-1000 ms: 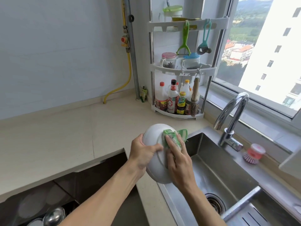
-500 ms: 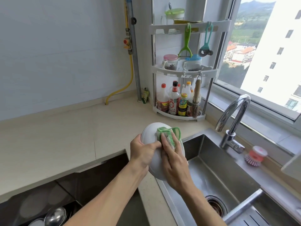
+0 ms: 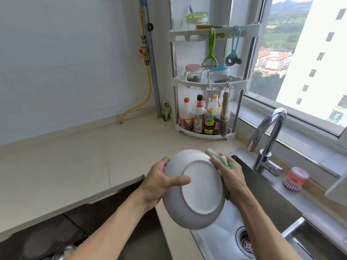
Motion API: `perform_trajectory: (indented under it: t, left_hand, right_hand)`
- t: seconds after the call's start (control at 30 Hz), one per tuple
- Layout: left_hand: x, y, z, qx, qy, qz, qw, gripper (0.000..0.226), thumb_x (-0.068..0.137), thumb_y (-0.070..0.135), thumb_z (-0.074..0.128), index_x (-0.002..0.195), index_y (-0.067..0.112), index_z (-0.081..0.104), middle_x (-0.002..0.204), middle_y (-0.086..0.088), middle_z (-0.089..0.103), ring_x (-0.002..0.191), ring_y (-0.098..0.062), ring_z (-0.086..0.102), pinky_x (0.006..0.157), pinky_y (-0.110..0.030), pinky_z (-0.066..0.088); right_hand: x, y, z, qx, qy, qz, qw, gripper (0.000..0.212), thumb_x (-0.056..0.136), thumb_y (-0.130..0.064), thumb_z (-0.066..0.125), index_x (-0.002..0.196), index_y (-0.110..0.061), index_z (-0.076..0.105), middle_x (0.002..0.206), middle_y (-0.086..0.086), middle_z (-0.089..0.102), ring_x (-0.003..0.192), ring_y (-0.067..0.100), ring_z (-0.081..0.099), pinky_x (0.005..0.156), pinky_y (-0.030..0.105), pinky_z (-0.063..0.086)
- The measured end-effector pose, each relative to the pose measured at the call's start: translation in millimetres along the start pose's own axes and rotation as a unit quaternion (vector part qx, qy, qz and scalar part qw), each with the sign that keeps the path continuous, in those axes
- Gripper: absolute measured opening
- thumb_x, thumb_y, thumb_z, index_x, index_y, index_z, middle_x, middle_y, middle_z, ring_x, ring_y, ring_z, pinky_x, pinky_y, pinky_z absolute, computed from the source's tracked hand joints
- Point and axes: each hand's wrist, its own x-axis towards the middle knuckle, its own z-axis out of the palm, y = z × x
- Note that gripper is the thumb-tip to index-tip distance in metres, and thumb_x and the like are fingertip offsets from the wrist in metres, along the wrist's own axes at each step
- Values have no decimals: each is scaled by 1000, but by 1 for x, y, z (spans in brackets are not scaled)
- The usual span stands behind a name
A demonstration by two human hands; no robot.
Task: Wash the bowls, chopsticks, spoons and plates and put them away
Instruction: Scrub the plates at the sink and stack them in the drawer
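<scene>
Over the sink's (image 3: 262, 196) near edge, the white bowl (image 3: 194, 188) has turned — its underside now faces the camera. The left hand (image 3: 159, 184) grips its left rim, thumb across the base; the right hand (image 3: 231, 177), clutching the green cloth (image 3: 223, 161), has moved to the right rim.

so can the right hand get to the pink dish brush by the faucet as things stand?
Probably yes. The pink dish brush stands on the ledge to the right of the faucet, with nothing between it and the right hand. But that hand holds a green scrubbing cloth against the bowl.
</scene>
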Motion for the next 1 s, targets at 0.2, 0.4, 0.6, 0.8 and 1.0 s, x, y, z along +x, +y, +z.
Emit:
perform_trajectory:
  t: [0.2,0.4,0.6,0.8,1.0]
  left_hand:
    - [9,5,-4,66,-100,-84,989,61,62,2,83,121,2,66,113,-24,71,107,-46,66,93,-56,55]
    - [9,-6,-1,-21,79,-35,996,37,71,-10,77,105,2,70,101,-20,74,90,-34,72,78,-42,60]
    - [4,-11,-23,-84,232,-19,969,40,70,-6,78,107,8,71,99,-13,76,91,-33,72,73,-42,61]
    - [-25,-2,-50,-66,189,-33,979,37,73,-9,75,108,6,71,102,-16,75,95,-34,71,75,-41,60]
    - [-48,-8,-85,-144,395,10,907,33,73,-5,77,99,13,69,93,-6,73,85,-24,69,70,-34,57]
  right_hand:
    - [9,-19,9,-132,-188,-54,972,29,78,-31,83,104,-19,75,95,8,75,87,24,71,75,34,58]
    - [-5,1,29,-346,-105,-227,904,35,100,-33,54,134,-31,60,135,-11,50,118,1,47,100,23,39]
    - [-55,52,46,-361,-152,-264,881,43,101,-49,38,143,-42,47,158,-15,27,145,3,27,114,15,27]
    - [-19,22,80,-349,-131,-224,900,40,105,-33,42,145,-32,45,143,3,50,124,21,52,99,34,44]
    - [-66,59,140,-275,-131,-152,940,43,104,-31,42,147,-28,42,140,-4,50,131,14,47,103,19,33]
